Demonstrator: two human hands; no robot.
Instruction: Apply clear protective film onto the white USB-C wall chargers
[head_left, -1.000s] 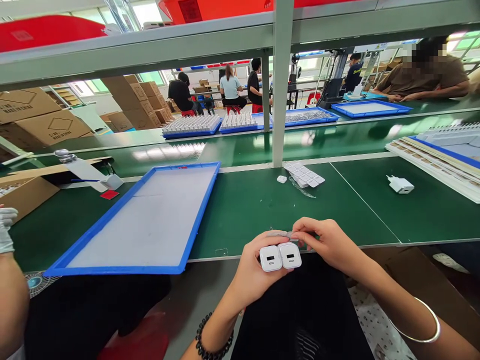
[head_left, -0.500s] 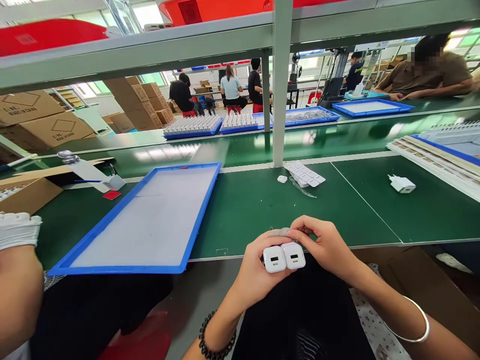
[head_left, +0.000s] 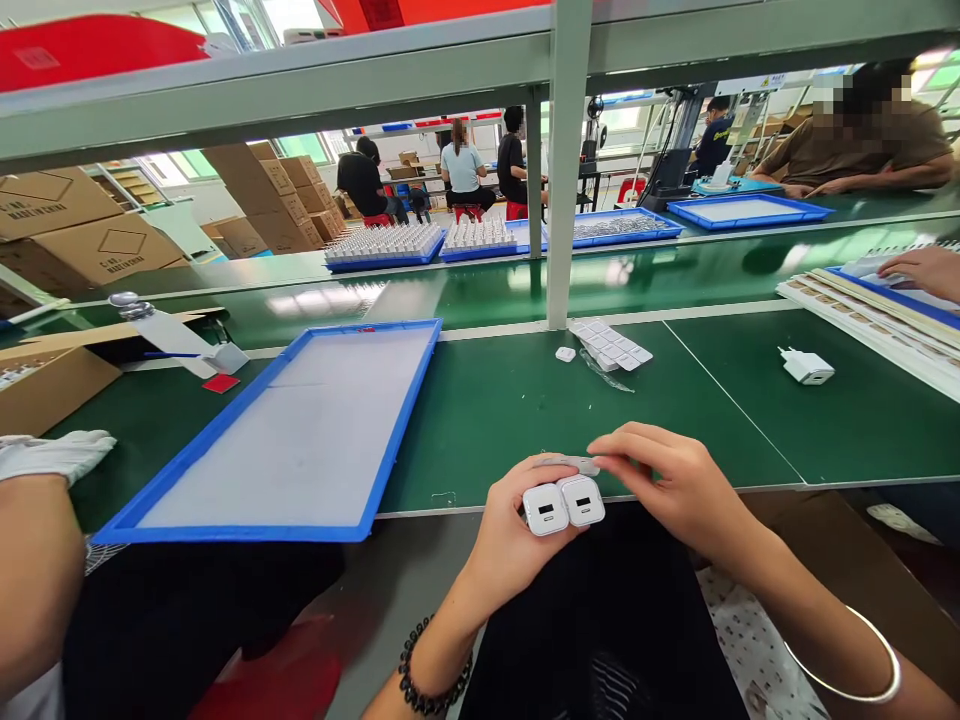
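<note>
My left hand is wrapped round two white USB chargers, held side by side with their port ends toward me. A thin greyish strip lies along the top of that hand, above the chargers. My right hand is at the strip's right end, thumb and index fingertips close together; whatever they pinch is too small to make out. Beyond my hands, on the green bench, lie a small white square piece and a stack of white label sheets with clear film beside it.
A blue-rimmed tray lies to the left, beside a co-worker's gloved hand. Another white charger is at the right, near stacked trays and another person's hand. A metal post stands ahead.
My right hand has shifted slightly right, its fingertips drawing away from the chargers toward the strip's end. A co-worker's hand has appeared at the far right; the gloved hand has moved right.
</note>
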